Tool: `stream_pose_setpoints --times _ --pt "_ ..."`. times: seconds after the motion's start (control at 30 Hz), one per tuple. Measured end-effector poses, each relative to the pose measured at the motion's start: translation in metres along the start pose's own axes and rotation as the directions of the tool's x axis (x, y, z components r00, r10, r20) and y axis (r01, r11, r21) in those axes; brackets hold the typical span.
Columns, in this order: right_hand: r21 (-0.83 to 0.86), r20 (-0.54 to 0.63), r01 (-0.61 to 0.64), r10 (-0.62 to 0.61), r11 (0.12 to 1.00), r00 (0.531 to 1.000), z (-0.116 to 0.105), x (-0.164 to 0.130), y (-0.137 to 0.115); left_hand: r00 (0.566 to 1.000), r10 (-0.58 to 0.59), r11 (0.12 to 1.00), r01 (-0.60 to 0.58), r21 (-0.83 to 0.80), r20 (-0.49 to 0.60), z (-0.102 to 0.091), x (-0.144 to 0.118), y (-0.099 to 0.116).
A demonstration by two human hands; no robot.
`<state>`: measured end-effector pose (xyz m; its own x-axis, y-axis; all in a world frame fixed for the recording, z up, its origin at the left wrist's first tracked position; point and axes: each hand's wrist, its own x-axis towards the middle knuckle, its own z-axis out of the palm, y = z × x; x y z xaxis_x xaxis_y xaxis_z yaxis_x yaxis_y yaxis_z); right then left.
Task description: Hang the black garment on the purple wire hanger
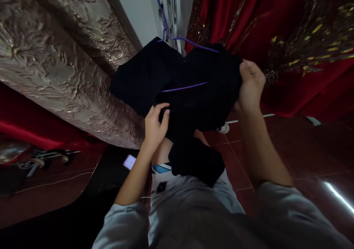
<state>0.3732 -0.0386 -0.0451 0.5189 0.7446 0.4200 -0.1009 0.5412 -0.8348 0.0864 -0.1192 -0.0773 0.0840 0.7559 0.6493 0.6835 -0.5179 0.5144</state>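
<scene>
Dark garment on purple hanger

Wearing a grey tee with loose short sleeves here, plus whitish shorts that've got blue and black stripes and a little dark patch.

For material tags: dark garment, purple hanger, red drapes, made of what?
Dark garment: matte cloth, probably; soft folds, no shine; weave too dark to tell.
Purple hanger: likely plastic-coated wire; thin, bent, evenly coloured.
Red drapes: satin-like fabric, glossy; bright sheen along the folds.
</scene>
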Motion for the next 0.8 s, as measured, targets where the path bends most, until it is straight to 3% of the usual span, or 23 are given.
stream_pose_setpoints --times 0.07,0.1,0.13,0.17,0.2,0.23,0.27,0.3,0.33,0.37,0.4,0.5,0.63,0.73,0.8 --pt "-0.057 -0.170 0.171 -0.178 0.984 0.969 0.000 -0.028 -0.009 0.988 -0.066 0.987 0.044 -0.156 -0.140 0.008 -0.014 0.008" --pt "-0.095 -0.256 0.263 -0.279 0.960 0.925 0.001 -0.048 -0.013 0.971 -0.126 0.969 0.077 -0.237 -0.201 0.013 -0.020 0.015" --pt "-0.118 -0.331 0.280 -0.304 0.953 0.894 0.002 -0.070 -0.017 0.948 -0.191 0.941 0.104 -0.321 -0.254 0.019 -0.025 0.022" --pt "-0.122 -0.349 0.237 -0.266 0.964 0.899 0.004 -0.092 -0.019 0.920 -0.255 0.905 0.119 -0.407 -0.297 0.025 -0.030 0.030" --pt "-0.104 -0.275 0.126 -0.151 0.986 0.950 0.006 -0.113 -0.019 0.894 -0.310 0.862 0.122 -0.492 -0.322 0.031 -0.033 0.038" --pt "-0.104 -0.072 -0.038 0.031 0.994 0.997 0.009 -0.131 -0.018 0.877 -0.354 0.813 0.116 -0.571 -0.325 0.036 -0.036 0.045" --pt "-0.131 0.222 -0.184 0.210 0.974 0.952 0.013 -0.145 -0.016 0.869 -0.384 0.762 0.106 -0.639 -0.313 0.041 -0.038 0.052" --pt "-0.190 0.451 -0.293 0.348 0.937 0.822 0.016 -0.154 -0.014 0.865 -0.407 0.716 0.101 -0.691 -0.295 0.045 -0.039 0.057" --pt "-0.244 0.599 -0.354 0.427 0.903 0.677 0.019 -0.159 -0.011 0.862 -0.425 0.680 0.101 -0.727 -0.277 0.048 -0.040 0.061" --pt "-0.275 0.670 -0.381 0.460 0.883 0.582 0.021 -0.161 -0.008 0.858 -0.441 0.653 0.104 -0.750 -0.265 0.050 -0.041 0.063" --pt "-0.284 0.687 -0.389 0.469 0.876 0.555 0.022 -0.161 -0.005 0.851 -0.458 0.634 0.112 -0.765 -0.256 0.052 -0.041 0.065" --pt "-0.274 0.623 -0.388 0.470 0.880 0.625 0.024 -0.160 0.002 0.834 -0.506 0.577 0.140 -0.804 -0.218 0.055 -0.045 0.063" --pt "-0.228 0.550 -0.438 0.486 0.870 0.679 0.027 -0.161 0.007 0.822 -0.550 0.515 0.192 -0.835 -0.150 0.058 -0.052 0.061" --pt "-0.173 0.514 -0.435 0.458 0.884 0.725 0.028 -0.161 0.009 0.846 -0.512 0.583 0.214 -0.784 -0.150 0.060 -0.057 0.055" --pt "-0.158 0.505 -0.444 0.458 0.882 0.732 0.027 -0.161 0.011 0.878 -0.467 0.635 0.251 -0.731 -0.104 0.063 -0.059 0.047"
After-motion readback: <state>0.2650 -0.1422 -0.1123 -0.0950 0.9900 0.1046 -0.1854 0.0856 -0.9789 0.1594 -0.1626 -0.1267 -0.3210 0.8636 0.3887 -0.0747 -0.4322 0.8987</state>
